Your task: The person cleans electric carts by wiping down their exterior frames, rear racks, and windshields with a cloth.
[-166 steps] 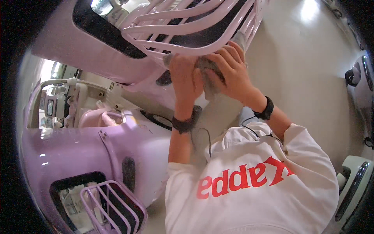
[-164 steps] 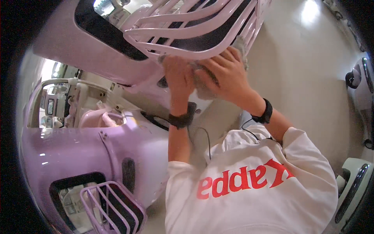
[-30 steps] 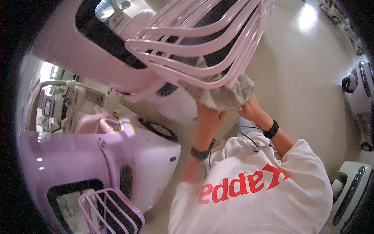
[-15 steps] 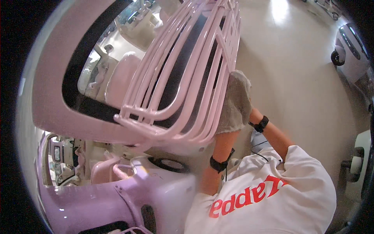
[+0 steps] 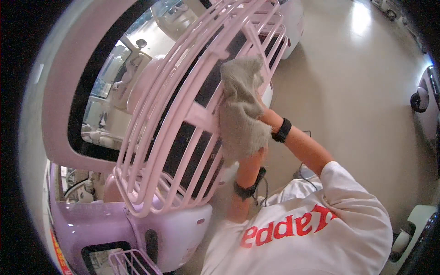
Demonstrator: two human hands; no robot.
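Observation:
A rumpled grey-beige cloth (image 5: 243,114) lies against the right side of a pink tubular rack (image 5: 198,118). The rack is mounted across the window end of a pink vehicle body (image 5: 57,105). My left hand (image 5: 257,158) reaches up beneath the lower end of the cloth, which covers its fingers. From the right, my right hand (image 5: 268,115) grips the cloth's edge, its fingertips hidden behind the folds. Both hands are close together at the rack's flat bracket and bars. Each wrist wears a black band.
Below the rack stands a lilac vehicle (image 5: 101,229) with a smaller rack (image 5: 133,263). Pale floor (image 5: 339,91) stretches along the right. Another vehicle with a dark round mirror (image 5: 419,101) stands at the right edge, and a white part (image 5: 415,229) juts in lower down.
Both hands and the cloth have moved up and left, from the rack's lower right side onto its outer bars. The view has shifted, showing more of the rack's slatted side.

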